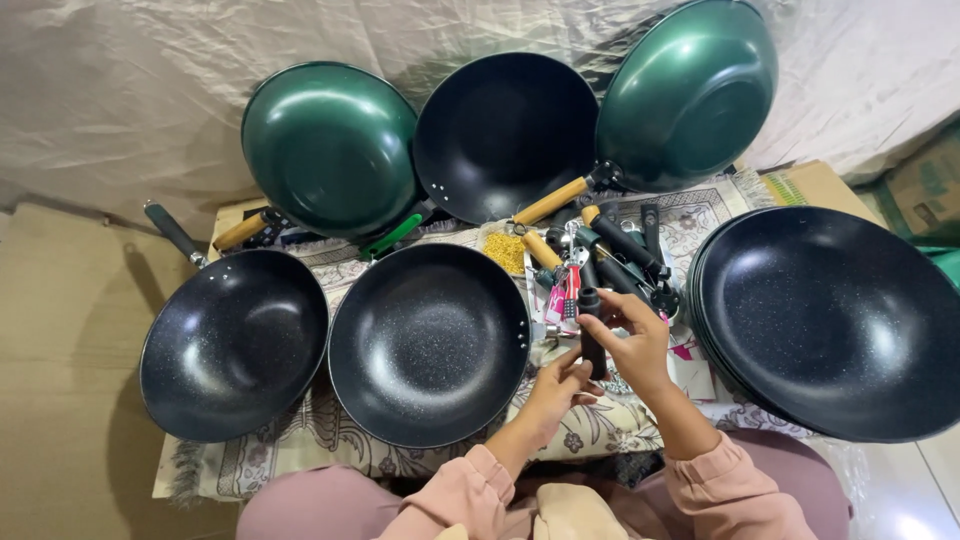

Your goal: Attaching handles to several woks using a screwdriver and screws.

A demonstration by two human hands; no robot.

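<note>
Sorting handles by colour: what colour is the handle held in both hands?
Black, seen in the head view: the short cylindrical pan handle sits between the left hand and right hand.

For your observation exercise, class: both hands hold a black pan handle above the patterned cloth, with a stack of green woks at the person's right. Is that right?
Not quite. The head view shows the stack of woks on the right is black and speckled, not green. The rest stands: the left hand and right hand hold the black pan handle above the patterned cloth.
</note>
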